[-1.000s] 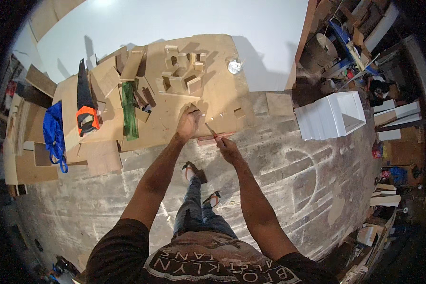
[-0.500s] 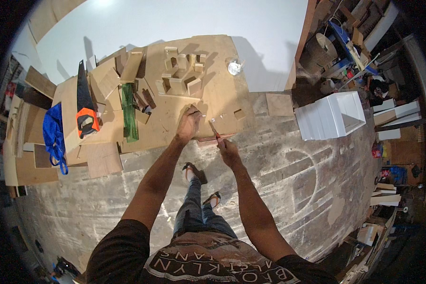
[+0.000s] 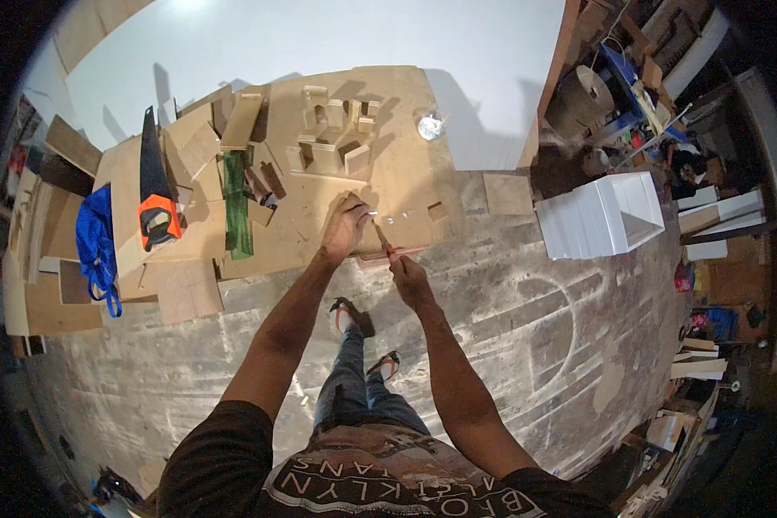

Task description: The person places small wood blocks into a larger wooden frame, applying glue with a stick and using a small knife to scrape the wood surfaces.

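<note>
My right hand (image 3: 410,281) is closed round the orange-red handle of a slim hand tool with a narrow blade (image 3: 383,236), which points up and a little left, about eleven o'clock from my fist. Its tip lies near my left hand (image 3: 345,226) – whether the two touch, I cannot tell. That left hand is down over the broad tan plywood board (image 3: 406,173), fingers bent and close together; I cannot tell whether they pinch anything.

Reading the clock from my left hand, the tool lies just beside it between three and four, with my right fist at four. A few tiny whitish bits (image 3: 390,219) lie near at three. At twelve stands a group of small pale wooden blocks (image 3: 326,157), and towards one, a small clear, roundish container (image 3: 430,127). Round at ten are some short dark brown pieces (image 3: 263,183); at nine, a long translucent green strip (image 3: 236,211), then a handsaw with a black blade and an orange handle (image 3: 159,223), and beyond it a crumpled bright blue bag (image 3: 97,246). Well apart at three, on the grey, scuffed floor (image 3: 509,337), is a white box-shaped bin (image 3: 578,223).
</note>
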The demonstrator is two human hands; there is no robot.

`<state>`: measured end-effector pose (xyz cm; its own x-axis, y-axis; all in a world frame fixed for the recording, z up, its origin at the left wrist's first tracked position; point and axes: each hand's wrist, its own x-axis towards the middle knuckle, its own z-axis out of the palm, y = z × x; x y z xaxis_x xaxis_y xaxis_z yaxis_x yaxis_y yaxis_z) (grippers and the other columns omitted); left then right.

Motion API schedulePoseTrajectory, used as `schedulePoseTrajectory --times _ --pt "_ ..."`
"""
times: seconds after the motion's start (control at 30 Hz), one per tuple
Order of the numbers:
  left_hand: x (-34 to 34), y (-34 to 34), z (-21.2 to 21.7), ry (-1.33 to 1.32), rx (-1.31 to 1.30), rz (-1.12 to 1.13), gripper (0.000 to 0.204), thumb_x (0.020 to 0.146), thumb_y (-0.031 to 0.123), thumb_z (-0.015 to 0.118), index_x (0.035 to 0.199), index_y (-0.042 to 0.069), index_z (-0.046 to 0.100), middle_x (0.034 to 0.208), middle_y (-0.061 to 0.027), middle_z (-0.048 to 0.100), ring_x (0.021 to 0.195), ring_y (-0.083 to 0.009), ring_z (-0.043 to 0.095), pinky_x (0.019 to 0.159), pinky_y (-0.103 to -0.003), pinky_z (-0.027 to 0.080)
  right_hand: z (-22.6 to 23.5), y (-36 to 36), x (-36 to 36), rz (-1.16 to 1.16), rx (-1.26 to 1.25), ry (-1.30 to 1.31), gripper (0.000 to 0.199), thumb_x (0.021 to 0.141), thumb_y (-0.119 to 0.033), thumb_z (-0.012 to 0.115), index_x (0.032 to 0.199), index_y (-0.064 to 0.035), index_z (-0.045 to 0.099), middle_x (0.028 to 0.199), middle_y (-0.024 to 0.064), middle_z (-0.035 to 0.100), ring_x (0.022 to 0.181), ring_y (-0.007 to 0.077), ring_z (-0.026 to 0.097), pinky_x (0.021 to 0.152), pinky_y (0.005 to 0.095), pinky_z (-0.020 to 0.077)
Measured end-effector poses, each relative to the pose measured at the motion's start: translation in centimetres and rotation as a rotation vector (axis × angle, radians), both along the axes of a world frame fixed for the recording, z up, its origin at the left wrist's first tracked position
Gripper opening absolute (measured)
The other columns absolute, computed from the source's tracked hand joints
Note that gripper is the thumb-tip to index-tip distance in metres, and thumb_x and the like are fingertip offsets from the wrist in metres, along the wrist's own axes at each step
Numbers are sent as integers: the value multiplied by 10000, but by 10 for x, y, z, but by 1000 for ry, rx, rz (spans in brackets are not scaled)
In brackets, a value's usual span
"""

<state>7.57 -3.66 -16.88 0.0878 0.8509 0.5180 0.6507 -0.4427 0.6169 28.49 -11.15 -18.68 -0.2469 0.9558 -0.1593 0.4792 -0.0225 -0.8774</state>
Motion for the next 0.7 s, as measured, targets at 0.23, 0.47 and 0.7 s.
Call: schedulePoseTrajectory --times 0.23,0.47,0.7 --pt "-4 -2 7 -7 -22 10 149 733 -24 669 878 -11 698 937 -143 672 909 -332 605 835 -408 475 24 6 -45 -181 111 -38 399 1037 -356 422 1055 -20 636 886 272 658 885 455 648 752 491 512" --pt "-5 2 3 -2 20 -57 216 739 -59 653 929 12 728 959 -130 693 917 -316 615 833 -404 462 27 6 -63 -219 51 -111 374 1042 -329 399 1157 -44 612 894 294 660 881 484 640 722 544 515" --pt "-5 4 -3 12 24 -42 214 752 -37 647 934 26 741 954 -126 696 925 -310 615 834 -407 455 31 5 -63 -227 29 -125 382 1035 -327 408 1132 -13 603 889 307 659 870 498 636 716 562 509"
